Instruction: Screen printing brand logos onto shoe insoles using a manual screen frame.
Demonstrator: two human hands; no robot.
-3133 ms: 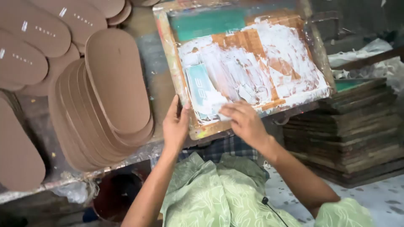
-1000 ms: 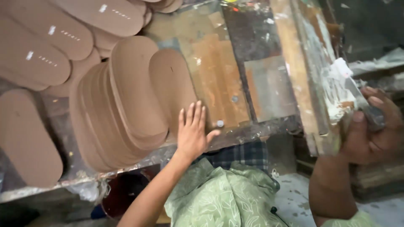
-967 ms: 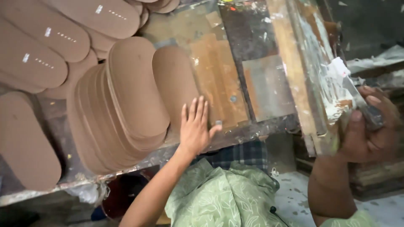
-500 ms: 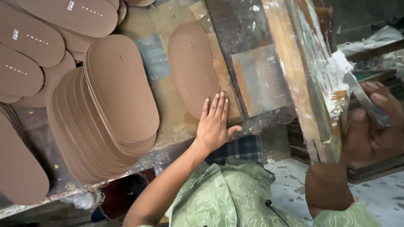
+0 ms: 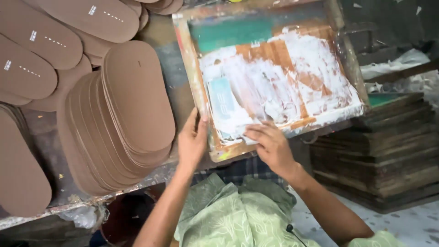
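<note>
Workbench (image 5: 45, 137) carries a fanned stack of brown oval soles (image 5: 123, 119) at left; more soles with white marks (image 5: 41, 41) lie behind it. Printing frame (image 5: 270, 77) lies flat on the bench right of the stack, its mesh smeared with white paint. Left hand (image 5: 192, 142) grips the frame's near-left edge, thumb on top, fingers curled. Right hand (image 5: 270, 144) presses down on the frame's near edge, fingers bent; what it holds cannot be told.
</note>
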